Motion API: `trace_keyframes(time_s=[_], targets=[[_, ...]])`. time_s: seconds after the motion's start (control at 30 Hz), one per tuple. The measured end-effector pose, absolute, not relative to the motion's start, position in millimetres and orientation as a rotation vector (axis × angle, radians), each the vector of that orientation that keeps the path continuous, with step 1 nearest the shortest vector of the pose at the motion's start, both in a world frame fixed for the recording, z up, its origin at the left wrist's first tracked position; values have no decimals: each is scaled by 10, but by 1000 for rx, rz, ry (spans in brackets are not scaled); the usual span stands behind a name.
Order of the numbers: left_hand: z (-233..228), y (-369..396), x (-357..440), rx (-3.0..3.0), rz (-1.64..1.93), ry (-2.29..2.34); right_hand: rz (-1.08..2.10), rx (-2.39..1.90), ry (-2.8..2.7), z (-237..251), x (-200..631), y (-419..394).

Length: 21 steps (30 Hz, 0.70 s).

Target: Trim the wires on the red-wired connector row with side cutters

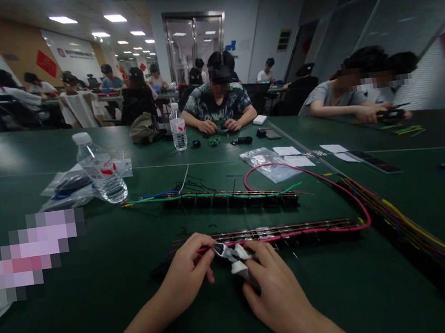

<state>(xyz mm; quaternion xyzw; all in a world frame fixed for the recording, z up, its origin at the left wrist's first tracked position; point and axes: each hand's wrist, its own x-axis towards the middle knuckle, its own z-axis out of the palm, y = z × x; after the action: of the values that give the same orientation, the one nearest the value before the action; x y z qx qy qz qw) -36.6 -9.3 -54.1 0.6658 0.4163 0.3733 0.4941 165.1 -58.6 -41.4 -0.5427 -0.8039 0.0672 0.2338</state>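
Pliers (233, 254) sit gripped in the right hand (277, 280); left hand (188, 275) curls at their tip, its hold impossible to tell, red wire (317, 230) and dark bundle (288, 228) just beyond.

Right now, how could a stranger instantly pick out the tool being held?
On the broad green table, find the nearer crosswise wire bundle. In front of it, the right hand holds a tool whose metal tip points toward the left hand. Its white handles set it apart from the long, dark bundle behind.

Wall sign (75, 52), bottle labels (107, 170) and shirt lettering (216, 115) are illegibly blurred
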Motion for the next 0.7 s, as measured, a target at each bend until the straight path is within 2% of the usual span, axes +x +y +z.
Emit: trace_keyframes(time_s=[0.7], targets=[[-555, -94, -366, 1596, 905, 978, 242, -1521, -2221, -423, 1636, -604]])
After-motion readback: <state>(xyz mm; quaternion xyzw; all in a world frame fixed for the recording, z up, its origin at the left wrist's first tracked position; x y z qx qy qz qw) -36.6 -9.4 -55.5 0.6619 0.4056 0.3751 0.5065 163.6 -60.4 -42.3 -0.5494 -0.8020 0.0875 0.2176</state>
